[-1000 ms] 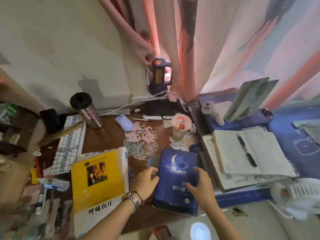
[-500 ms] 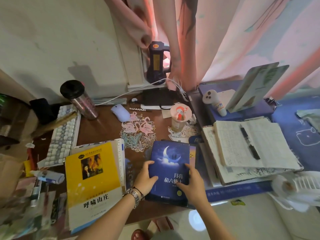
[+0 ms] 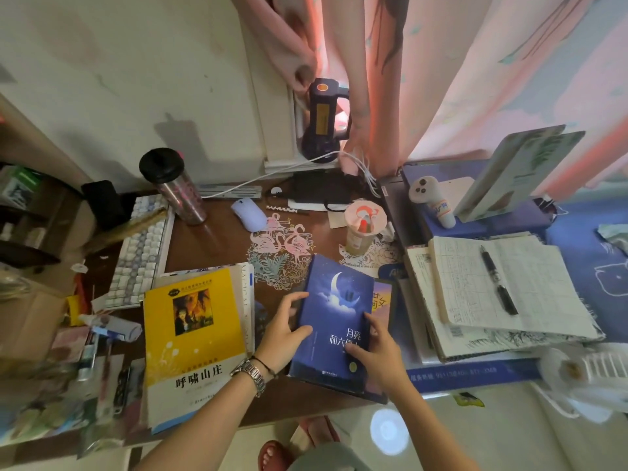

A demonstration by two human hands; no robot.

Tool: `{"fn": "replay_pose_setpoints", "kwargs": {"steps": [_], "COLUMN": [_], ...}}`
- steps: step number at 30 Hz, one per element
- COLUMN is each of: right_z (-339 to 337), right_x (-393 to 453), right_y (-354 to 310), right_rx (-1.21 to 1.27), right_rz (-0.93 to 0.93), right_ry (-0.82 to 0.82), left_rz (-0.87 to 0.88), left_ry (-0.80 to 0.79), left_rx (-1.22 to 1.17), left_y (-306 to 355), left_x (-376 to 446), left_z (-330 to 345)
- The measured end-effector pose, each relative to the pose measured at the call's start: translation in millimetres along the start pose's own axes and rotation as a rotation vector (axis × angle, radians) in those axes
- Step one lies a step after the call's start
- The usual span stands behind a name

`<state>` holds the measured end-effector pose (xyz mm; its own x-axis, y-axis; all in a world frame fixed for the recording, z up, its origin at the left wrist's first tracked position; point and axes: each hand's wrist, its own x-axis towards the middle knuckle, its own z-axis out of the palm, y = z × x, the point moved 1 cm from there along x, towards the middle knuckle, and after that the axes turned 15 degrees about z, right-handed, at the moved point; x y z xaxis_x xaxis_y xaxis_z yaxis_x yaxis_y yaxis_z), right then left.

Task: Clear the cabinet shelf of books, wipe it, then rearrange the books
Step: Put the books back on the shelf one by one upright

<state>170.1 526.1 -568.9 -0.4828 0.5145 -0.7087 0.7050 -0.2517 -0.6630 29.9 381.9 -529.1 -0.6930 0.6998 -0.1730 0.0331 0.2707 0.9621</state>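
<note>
A dark blue book [image 3: 334, 300] with a crescent moon on its cover lies on the brown desk [image 3: 217, 243], on top of another book with a purple and orange cover [image 3: 382, 297]. My left hand [image 3: 283, 334] grips the blue book's left edge, thumb on the cover. My right hand [image 3: 375, 351] holds its right side, fingers curled on the lower cover. A yellow book [image 3: 193, 334] tops a stack to the left of my left hand.
A keyboard [image 3: 139, 263], a black-lidded tumbler [image 3: 176, 188], a mouse [image 3: 248, 214] and a drink cup [image 3: 362, 229] stand further back. An open notebook with a pen [image 3: 496, 277] lies on a pile at the right. A white fan [image 3: 588, 375] sits at the lower right.
Both hands have slid further onto the blue book, and it has turned slightly on the desk, uncovering the purple and orange book at its right edge.
</note>
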Motion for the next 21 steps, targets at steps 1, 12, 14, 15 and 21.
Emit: {"fn": "replay_pose_setpoints", "kwargs": {"steps": [1, 12, 14, 15, 21], "right_z": [0, -9, -12, -13, -17], "right_x": [-1, -37, -41, -43, -48], "right_y": [-1, -45, -52, -55, -62], "right_rx": [0.023, 0.16, 0.183, 0.17, 0.06], "right_rz": [0.011, -0.211, -0.235, -0.253, -0.293], "right_ry": [-0.038, -0.097, -0.089, -0.079, 0.002], "left_rz": [0.027, 0.177, 0.166, 0.156, 0.106], "left_ry": [-0.001, -0.088, -0.132, -0.15, -0.197], "left_rx": [-0.006, 0.06, 0.0, -0.01, -0.005], "left_y": [7, 56, 57, 56, 44], "left_x": [0, -14, -17, -19, -33], "left_z": [0, 27, 29, 29, 31]}}
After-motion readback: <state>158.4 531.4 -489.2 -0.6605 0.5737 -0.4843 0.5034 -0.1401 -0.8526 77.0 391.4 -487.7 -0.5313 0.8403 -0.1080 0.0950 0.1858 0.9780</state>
